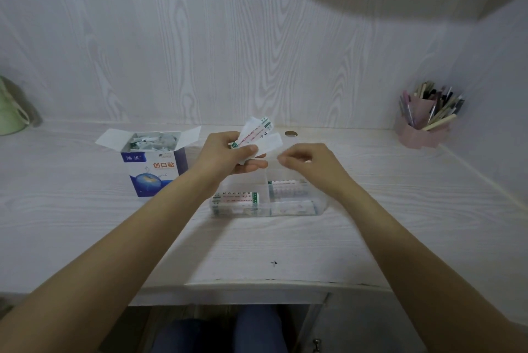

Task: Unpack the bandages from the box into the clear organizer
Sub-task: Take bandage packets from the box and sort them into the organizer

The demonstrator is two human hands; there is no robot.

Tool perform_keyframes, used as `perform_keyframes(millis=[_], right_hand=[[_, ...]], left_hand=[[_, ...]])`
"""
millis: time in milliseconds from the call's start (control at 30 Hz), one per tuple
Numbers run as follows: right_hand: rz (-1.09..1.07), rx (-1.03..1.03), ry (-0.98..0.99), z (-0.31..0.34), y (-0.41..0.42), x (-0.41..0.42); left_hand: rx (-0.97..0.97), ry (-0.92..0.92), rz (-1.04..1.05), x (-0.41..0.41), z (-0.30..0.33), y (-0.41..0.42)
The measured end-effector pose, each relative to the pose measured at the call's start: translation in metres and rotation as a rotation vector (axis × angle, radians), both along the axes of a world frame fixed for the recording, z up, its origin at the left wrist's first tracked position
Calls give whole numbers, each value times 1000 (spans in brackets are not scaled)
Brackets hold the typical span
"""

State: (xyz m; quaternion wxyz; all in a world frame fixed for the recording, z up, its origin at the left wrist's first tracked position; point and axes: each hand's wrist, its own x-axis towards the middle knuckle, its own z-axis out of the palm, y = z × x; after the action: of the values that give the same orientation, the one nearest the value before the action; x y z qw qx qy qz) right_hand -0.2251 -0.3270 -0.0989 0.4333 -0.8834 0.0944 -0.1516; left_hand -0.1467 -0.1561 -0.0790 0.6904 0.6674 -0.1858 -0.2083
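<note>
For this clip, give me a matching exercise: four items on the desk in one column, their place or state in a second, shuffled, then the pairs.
Items
1. box
2. organizer
3. pen holder
4. left hand

Place or state
A. far right, against the wall
B. holding a few bandages above the organizer
C. flaps open, left of the organizer
D. clear, with bandages lying in its compartments

Pairs: 1-C, 2-D, 3-A, 4-B

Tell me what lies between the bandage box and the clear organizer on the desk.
In the head view, the left forearm crosses that stretch above bare desk between the bandage box and the clear organizer.
</note>
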Motion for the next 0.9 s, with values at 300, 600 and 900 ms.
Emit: perform_keyframes(millis=[300,600,900], right_hand=[[-25,535,-174,11,11,3],[-152,644,-159,2,-15,-1],[-124,-314,179,-12,-3,5]], left_hand=[[28,4,-79,-4,1,-4],[-32,2,32,1,2,0],[-14,-18,19,1,-1,-1]])
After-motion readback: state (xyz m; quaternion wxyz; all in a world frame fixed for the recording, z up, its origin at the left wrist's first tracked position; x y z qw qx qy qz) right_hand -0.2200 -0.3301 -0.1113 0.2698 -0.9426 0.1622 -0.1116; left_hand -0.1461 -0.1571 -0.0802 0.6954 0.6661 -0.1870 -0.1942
